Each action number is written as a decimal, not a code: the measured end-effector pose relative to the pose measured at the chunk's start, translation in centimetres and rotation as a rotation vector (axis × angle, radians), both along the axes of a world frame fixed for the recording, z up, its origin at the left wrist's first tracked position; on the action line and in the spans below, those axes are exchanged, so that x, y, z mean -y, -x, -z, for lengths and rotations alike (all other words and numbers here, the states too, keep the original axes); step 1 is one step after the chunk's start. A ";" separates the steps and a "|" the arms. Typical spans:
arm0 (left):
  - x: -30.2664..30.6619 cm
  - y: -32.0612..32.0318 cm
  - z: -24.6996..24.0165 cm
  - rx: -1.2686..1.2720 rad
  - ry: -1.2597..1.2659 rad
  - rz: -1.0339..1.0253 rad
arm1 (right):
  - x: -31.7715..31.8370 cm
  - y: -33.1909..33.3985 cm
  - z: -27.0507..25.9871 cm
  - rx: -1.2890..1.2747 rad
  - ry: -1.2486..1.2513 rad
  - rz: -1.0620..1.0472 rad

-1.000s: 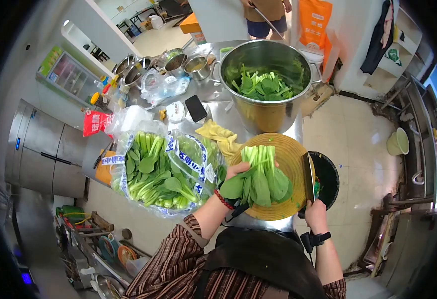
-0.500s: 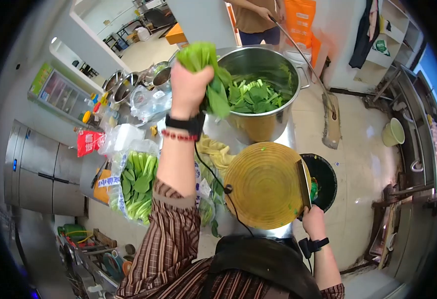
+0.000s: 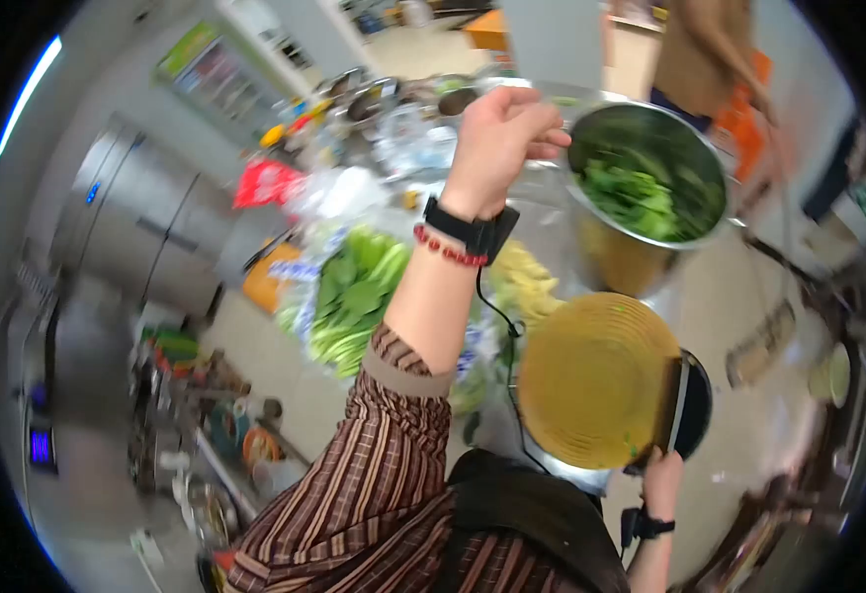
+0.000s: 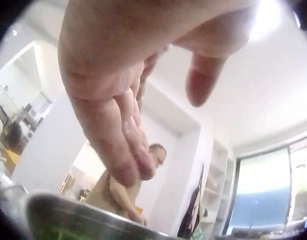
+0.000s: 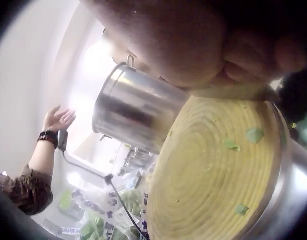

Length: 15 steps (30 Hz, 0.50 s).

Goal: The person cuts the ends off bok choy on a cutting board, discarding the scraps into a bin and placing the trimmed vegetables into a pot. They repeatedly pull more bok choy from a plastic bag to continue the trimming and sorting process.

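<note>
Raised at the near left side of a big steel pot [image 3: 616,252], my left hand [image 3: 502,148] holds nothing. In the left wrist view its fingers [image 4: 106,135] hang loosely over the pot rim, thumb apart. Leafy greens [image 3: 636,198] lie inside the pot. My right hand [image 3: 662,479] grips a cleaver [image 3: 674,405] by its handle, the blade along the right edge of a round wooden chopping board [image 3: 591,385]. Bits of green leaf [image 5: 254,135] stick to the board in the right wrist view. Left of the board, more greens [image 3: 354,296] fill a plastic bag.
A yellow cloth [image 3: 522,282] lies between bag and board. A black bin [image 3: 696,410] stands below the board's right side. Steel bowls [image 3: 369,102] and a red packet [image 3: 265,185] are at the back left. Another person [image 3: 705,49] stands behind the pot.
My left hand carried the bunch of greens from the board up to the pot and let it go. My right hand kept the cleaver at the board's right edge. The head view has turned.
</note>
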<state>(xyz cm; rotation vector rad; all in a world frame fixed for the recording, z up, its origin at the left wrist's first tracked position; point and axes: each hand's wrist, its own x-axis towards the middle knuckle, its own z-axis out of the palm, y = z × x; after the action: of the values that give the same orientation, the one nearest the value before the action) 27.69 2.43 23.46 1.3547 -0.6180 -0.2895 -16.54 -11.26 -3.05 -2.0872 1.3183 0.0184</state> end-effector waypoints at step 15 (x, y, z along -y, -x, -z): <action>-25.9 19.4 23.0 0.289 -1.092 -0.529 | 0.9 -0.1 0.6 -0.177 -0.103 0.071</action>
<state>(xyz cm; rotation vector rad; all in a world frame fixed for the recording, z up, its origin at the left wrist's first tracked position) 8.31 28.31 0.45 2.5794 -0.2860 0.0354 -16.39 -12.12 -3.68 -1.9870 1.4636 0.2407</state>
